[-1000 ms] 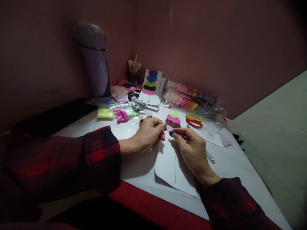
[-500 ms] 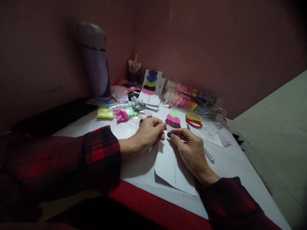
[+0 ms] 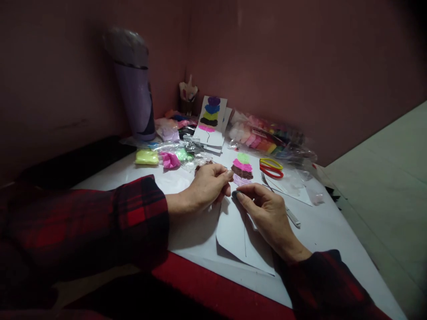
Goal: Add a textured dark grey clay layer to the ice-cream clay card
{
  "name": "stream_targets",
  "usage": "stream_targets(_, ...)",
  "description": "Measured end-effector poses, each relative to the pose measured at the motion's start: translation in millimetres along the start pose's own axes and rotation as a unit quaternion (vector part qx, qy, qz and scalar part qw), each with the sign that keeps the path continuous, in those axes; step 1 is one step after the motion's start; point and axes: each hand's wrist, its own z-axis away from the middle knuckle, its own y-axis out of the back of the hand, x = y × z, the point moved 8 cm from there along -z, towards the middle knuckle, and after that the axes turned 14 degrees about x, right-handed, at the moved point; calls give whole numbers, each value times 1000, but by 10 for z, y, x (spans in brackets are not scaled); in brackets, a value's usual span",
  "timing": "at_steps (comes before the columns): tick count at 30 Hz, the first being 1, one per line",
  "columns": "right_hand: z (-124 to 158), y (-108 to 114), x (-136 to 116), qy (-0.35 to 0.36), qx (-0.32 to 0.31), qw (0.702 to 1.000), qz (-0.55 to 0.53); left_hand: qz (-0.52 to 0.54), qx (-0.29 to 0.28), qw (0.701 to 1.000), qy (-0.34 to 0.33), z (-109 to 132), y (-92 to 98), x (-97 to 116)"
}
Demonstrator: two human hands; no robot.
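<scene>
Left hand (image 3: 207,189) extends inward, fingers curled, thumb against forefinger; cannot tell whether it grips anything. Right hand (image 3: 267,213), fingers bent, angles up from lower right, pinching dark lump (image 3: 235,194) over white paper (image 3: 230,231), near lilac band (image 3: 243,180).

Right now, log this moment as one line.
right hand: pinching dark lump | left hand: close by, contents unclear | paper: green, pink, brown, lilac bands
</scene>
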Motion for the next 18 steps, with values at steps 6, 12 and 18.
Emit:
stream_targets(6,-5,3,-30,0,5,1000,0,2,-5,1000,-2,-2,-3,-23)
stream_targets(12,-11,31,48,-74,9,996,-43,5,-6,1000,-6,-3,0,-18)
stream_targets(18,-3,-2,58,-71,-20,997,-30,1,-4,1000,-3,-8,10,-6)
